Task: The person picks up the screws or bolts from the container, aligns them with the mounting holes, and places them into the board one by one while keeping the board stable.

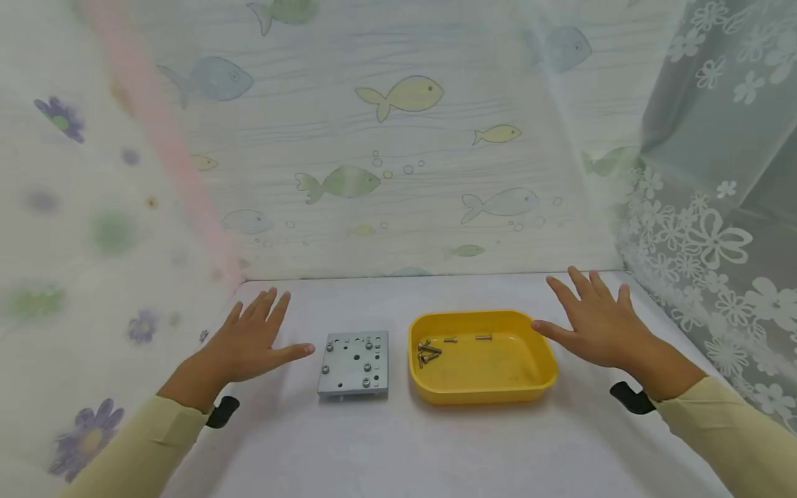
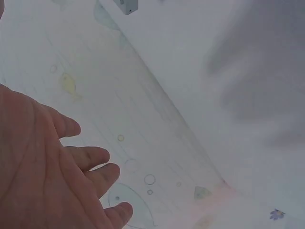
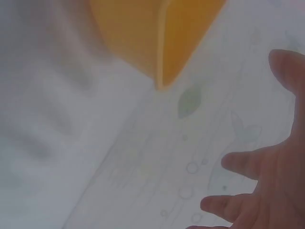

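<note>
I see a yellow tray holding silvery screws, beside a grey metal plate, both on a white worktop. Behind, the backdrop shows pastel blue, yellow and green fish; my sleeves are pale yellow.

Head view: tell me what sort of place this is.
Probably a small curtained-off tabletop work booth. A white table is walled by fish-print sheeting and lace curtain; on it sit a drilled metal plate and a yellow tray of screws.
</note>
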Demonstrator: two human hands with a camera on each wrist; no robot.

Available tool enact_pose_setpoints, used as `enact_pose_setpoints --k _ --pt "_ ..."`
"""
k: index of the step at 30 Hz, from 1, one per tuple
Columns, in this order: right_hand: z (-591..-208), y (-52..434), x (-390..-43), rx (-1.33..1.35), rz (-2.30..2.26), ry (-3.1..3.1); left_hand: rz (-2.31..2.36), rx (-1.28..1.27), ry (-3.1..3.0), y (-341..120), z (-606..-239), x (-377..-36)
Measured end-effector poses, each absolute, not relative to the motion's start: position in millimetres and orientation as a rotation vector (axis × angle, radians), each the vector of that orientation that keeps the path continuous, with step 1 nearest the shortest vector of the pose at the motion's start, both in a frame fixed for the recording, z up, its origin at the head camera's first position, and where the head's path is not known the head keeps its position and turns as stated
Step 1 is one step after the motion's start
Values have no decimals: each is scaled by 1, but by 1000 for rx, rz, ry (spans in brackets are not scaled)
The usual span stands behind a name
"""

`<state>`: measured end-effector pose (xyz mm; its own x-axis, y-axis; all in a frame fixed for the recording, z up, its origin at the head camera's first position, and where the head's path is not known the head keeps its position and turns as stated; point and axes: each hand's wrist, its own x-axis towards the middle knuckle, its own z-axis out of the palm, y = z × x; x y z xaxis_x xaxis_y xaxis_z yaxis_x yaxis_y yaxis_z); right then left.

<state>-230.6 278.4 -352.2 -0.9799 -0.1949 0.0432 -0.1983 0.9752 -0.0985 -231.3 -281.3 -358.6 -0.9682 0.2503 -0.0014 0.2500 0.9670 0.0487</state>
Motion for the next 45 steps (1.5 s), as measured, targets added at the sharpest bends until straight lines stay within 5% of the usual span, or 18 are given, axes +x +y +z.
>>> enact_pose_setpoints --k 45 --pt "-360 182 -286 790 507 -3039 857 606 2784 -246 -432 -253"
